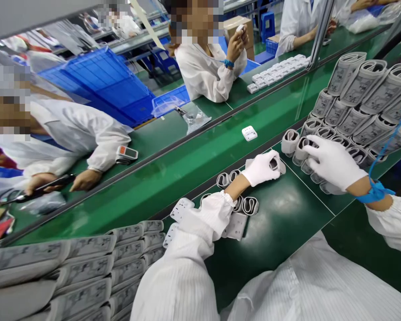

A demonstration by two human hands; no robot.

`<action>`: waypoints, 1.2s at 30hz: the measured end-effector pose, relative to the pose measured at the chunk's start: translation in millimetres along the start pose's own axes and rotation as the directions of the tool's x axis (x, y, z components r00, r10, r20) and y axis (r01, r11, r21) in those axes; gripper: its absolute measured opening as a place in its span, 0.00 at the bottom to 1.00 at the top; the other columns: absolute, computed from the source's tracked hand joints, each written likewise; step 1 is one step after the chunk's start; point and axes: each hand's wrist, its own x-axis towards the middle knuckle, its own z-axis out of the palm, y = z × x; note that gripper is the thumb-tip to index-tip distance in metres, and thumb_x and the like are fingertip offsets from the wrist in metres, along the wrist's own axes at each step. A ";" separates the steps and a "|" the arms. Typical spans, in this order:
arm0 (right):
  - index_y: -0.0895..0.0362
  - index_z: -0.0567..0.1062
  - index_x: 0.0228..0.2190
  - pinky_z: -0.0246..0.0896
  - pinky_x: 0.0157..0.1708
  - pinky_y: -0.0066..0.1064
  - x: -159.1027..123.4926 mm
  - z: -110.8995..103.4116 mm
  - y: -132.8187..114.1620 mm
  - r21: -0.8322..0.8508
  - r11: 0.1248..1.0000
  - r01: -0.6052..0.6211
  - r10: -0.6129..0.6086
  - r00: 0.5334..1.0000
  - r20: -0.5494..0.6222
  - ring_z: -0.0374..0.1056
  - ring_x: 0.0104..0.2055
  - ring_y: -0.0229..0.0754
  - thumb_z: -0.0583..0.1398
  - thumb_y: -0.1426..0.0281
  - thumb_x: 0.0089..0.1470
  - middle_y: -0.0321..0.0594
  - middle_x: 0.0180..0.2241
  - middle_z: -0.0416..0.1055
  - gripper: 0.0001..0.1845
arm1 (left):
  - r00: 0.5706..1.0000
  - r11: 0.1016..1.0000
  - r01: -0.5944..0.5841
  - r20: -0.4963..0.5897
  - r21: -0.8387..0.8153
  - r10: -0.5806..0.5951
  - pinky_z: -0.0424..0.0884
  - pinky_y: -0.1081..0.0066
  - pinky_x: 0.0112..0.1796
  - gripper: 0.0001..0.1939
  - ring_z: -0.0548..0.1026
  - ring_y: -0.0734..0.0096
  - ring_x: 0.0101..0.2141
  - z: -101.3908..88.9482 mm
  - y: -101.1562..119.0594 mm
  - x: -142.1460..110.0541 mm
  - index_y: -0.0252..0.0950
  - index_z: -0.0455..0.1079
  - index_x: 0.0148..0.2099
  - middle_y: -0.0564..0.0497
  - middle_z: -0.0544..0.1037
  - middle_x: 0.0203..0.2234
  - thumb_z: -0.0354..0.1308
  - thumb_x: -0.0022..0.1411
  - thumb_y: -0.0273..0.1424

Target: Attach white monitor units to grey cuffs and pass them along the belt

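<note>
Cuffs [361, 89] stand rolled at right, flat cuffs [83, 267] stacked left. Left hand [260, 168] closes on one cuff [274, 164]; right hand [334, 162] lies open on others.

The person's white-gloved left hand [260, 168] closes on a rolled grey cuff [274, 164], with more rolled cuffs [250, 206] and white plastic plates [235, 225] just beside the sleeve on the green surface [287, 214]. The gloved right hand [334, 162], a blue wrist strap [376, 192] around its wrist, spreads over a cluster of rolled cuffs [307, 154]. Flat printed cuffs [83, 267] lie stacked at lower left. Across a green belt [173, 167], a co-worker's hands [85, 179] hold a dark tool [53, 185], near a blue crate [100, 84].
</note>
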 end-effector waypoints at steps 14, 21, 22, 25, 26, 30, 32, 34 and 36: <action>0.60 0.75 0.57 0.57 0.63 0.63 -3.8 -20.2 -4.0 -0.013 1.000 0.002 -0.004 0.995 -0.102 0.62 0.66 0.68 0.64 0.63 0.62 0.59 0.65 0.66 0.25 | 0.925 0.846 0.379 -0.169 0.376 -0.340 0.65 0.48 0.64 0.54 0.60 0.41 0.69 -63.1 -53.0 37.5 0.41 0.39 0.78 0.34 0.54 0.72 0.65 0.60 0.42; 0.49 0.73 0.61 0.62 0.66 0.57 -53.8 -64.9 -66.4 0.336 0.942 -0.028 0.204 0.840 -0.503 0.67 0.65 0.62 0.67 0.73 0.58 0.47 0.64 0.69 0.31 | 0.844 0.783 0.502 -0.013 0.367 -0.536 0.71 0.47 0.59 0.40 0.72 0.47 0.60 -87.2 -140.6 81.3 0.41 0.59 0.72 0.37 0.68 0.65 0.69 0.62 0.40; 0.48 0.74 0.60 0.64 0.65 0.54 -61.6 -60.5 -80.4 0.402 0.916 -0.008 0.233 0.824 -0.516 0.69 0.64 0.59 0.67 0.75 0.58 0.45 0.62 0.71 0.30 | 0.850 0.794 0.489 0.011 0.361 -0.527 0.71 0.48 0.58 0.35 0.73 0.51 0.59 -86.5 -149.6 81.4 0.40 0.62 0.71 0.39 0.70 0.63 0.66 0.66 0.40; 0.49 0.77 0.56 0.71 0.60 0.49 -74.3 -29.9 -118.9 0.611 0.790 -0.046 0.361 0.841 -0.403 0.74 0.60 0.54 0.63 0.75 0.62 0.43 0.59 0.75 0.22 | 0.852 0.809 0.477 0.047 0.344 -0.522 0.73 0.48 0.57 0.29 0.74 0.53 0.57 -86.0 -169.3 75.3 0.37 0.64 0.68 0.40 0.71 0.62 0.62 0.70 0.40; 0.49 0.77 0.55 0.73 0.58 0.48 -74.5 -17.1 -129.1 0.661 0.745 -0.086 0.388 0.862 -0.326 0.74 0.59 0.53 0.62 0.74 0.63 0.43 0.59 0.75 0.19 | 0.848 0.808 0.481 0.053 0.339 -0.527 0.73 0.48 0.56 0.29 0.74 0.53 0.57 -86.1 -173.4 72.0 0.37 0.64 0.68 0.40 0.71 0.62 0.63 0.70 0.40; 0.49 0.79 0.52 0.77 0.54 0.50 -62.9 24.2 -153.6 0.758 0.632 -0.161 0.379 0.917 -0.122 0.74 0.60 0.55 0.59 0.68 0.66 0.44 0.61 0.74 0.16 | 0.822 0.793 0.523 0.061 0.314 -0.566 0.76 0.52 0.53 0.28 0.76 0.57 0.52 -84.5 -178.6 55.8 0.36 0.65 0.66 0.40 0.72 0.60 0.63 0.70 0.41; 0.48 0.80 0.52 0.76 0.56 0.52 -55.0 33.8 -158.3 0.793 0.590 -0.154 0.363 0.928 -0.090 0.74 0.60 0.56 0.59 0.68 0.65 0.44 0.61 0.73 0.16 | 0.800 0.776 0.559 0.057 0.293 -0.598 0.78 0.55 0.49 0.26 0.78 0.60 0.49 -83.3 -175.2 47.3 0.35 0.68 0.64 0.41 0.74 0.56 0.63 0.70 0.42; 0.48 0.81 0.51 0.75 0.58 0.54 -49.6 37.2 -160.5 0.820 0.553 -0.149 0.357 0.931 -0.071 0.73 0.61 0.57 0.59 0.67 0.65 0.43 0.62 0.73 0.17 | 0.779 0.761 0.593 0.049 0.264 -0.625 0.79 0.58 0.46 0.24 0.79 0.63 0.44 -83.5 -168.3 39.6 0.34 0.69 0.61 0.43 0.77 0.51 0.62 0.71 0.43; 0.48 0.81 0.51 0.73 0.60 0.55 -48.4 37.4 -161.4 0.837 0.527 -0.149 0.365 0.929 -0.065 0.72 0.62 0.57 0.59 0.67 0.65 0.43 0.62 0.72 0.17 | 0.773 0.758 0.612 0.030 0.226 -0.634 0.79 0.61 0.43 0.22 0.79 0.66 0.40 -87.0 -158.2 33.6 0.33 0.71 0.58 0.45 0.78 0.46 0.60 0.72 0.44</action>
